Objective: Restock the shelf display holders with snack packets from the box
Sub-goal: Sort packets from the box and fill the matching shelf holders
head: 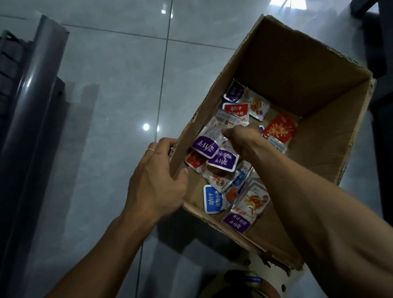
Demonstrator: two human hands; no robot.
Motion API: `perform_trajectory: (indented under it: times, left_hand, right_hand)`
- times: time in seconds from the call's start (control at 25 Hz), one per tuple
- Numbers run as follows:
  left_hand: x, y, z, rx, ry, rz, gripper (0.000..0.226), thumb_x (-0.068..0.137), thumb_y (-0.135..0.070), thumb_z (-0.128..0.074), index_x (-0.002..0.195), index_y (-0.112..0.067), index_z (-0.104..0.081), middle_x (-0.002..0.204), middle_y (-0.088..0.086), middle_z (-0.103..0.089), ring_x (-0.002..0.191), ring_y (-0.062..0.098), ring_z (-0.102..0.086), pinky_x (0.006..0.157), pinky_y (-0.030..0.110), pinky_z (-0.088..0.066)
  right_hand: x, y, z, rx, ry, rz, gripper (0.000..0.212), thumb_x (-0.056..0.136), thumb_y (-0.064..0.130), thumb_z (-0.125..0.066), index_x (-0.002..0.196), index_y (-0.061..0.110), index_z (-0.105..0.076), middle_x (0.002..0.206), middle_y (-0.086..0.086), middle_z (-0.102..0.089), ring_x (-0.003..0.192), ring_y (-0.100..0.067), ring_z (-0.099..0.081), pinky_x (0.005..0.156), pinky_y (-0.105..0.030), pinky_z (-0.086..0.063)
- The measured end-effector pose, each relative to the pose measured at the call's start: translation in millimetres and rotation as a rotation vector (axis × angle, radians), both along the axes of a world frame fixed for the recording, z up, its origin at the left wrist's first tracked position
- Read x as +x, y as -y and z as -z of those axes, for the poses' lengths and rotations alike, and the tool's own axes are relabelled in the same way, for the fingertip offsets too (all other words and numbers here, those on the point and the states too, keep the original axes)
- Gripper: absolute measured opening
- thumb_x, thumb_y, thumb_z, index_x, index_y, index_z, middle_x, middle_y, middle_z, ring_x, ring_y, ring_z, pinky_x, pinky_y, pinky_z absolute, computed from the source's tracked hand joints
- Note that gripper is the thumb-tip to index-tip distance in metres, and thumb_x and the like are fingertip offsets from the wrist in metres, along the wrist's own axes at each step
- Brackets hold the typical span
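Note:
An open cardboard box point(307, 76) is tilted above the grey tiled floor. My left hand point(155, 180) grips its near-left wall, thumb inside the rim. My right hand point(240, 139) reaches into the box and pinches a bunch of snack packets point(209, 131), among them purple-labelled ones point(223, 162). More packets lie loose on the box bottom: a blue one point(212, 198), a red one point(280, 131), a purple one near the front point(237, 222) and a few at the far end point(235, 92).
A dark shelf unit with a clear plastic front rail point(34, 78) stands at the left. Another dark shelf frame point(389, 48) runs down the right edge. Glossy floor tiles point(127, 69) lie between them. My foot in a sandal point(239, 288) shows below the box.

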State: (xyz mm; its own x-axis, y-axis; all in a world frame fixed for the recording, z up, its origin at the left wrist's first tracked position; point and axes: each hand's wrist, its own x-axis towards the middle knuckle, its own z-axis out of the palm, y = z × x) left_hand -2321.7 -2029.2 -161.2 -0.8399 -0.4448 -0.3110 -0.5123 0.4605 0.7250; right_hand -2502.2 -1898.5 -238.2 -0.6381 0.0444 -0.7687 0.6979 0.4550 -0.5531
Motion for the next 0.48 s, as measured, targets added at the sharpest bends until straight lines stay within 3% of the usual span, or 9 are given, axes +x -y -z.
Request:
perform_trajectory:
  times: [0.08, 0.2, 0.36, 0.48]
  left_hand:
    - [-1.7, -0.5, 1.2, -0.003, -0.018, 0.007, 0.046, 0.091, -0.029, -0.066, 0.131, -0.025, -0.045, 0.112, -0.011, -0.046, 0.097, 0.010, -0.053, 0.083, 0.028, -0.054]
    - [-3.1, -0.1, 2.9, 0.002, -0.013, 0.011, 0.048, 0.090, -0.032, -0.067, 0.131, -0.024, -0.044, 0.115, -0.008, -0.049, 0.096, 0.009, -0.051, 0.082, 0.028, -0.053]
    - [-5.3, -0.9, 1.8, 0.006, -0.016, 0.011, 0.049, 0.088, -0.031, -0.068, 0.131, -0.020, -0.047, 0.115, -0.002, -0.053, 0.094, 0.010, -0.051, 0.082, 0.032, -0.054]
    - [-7.5, -1.6, -0.7, 0.000, -0.026, 0.021, 0.045, 0.088, -0.030, -0.068, 0.128, -0.021, -0.048, 0.108, -0.008, -0.048, 0.091, 0.010, -0.052, 0.079, 0.030, -0.054]
  right_hand:
    - [-0.6, -3.8, -9.1, -0.109, 0.092, 0.038, 0.018, 0.088, 0.002, -0.065, 0.104, 0.004, -0.058, 0.089, -0.011, -0.071, 0.070, -0.023, -0.071, 0.051, -0.031, -0.053]
    - [-10.5, -23.6, -24.8, 0.063, 0.057, -0.336, 0.012, 0.090, 0.006, -0.063, 0.101, 0.006, -0.059, 0.082, -0.006, -0.064, 0.063, -0.013, -0.062, 0.054, -0.026, -0.049]
    - [-7.5, -42.4, -31.6, 0.214, 0.082, -0.655, 0.016, 0.089, 0.016, -0.065, 0.103, 0.009, -0.060, 0.101, -0.009, -0.066, 0.086, -0.019, -0.066, 0.072, -0.031, -0.056]
    - [28.8, -26.1, -19.7, 0.149, 0.033, -0.656, 0.010, 0.090, 0.013, -0.065, 0.098, 0.014, -0.060, 0.094, -0.003, -0.067, 0.078, -0.015, -0.069, 0.059, -0.023, -0.055]
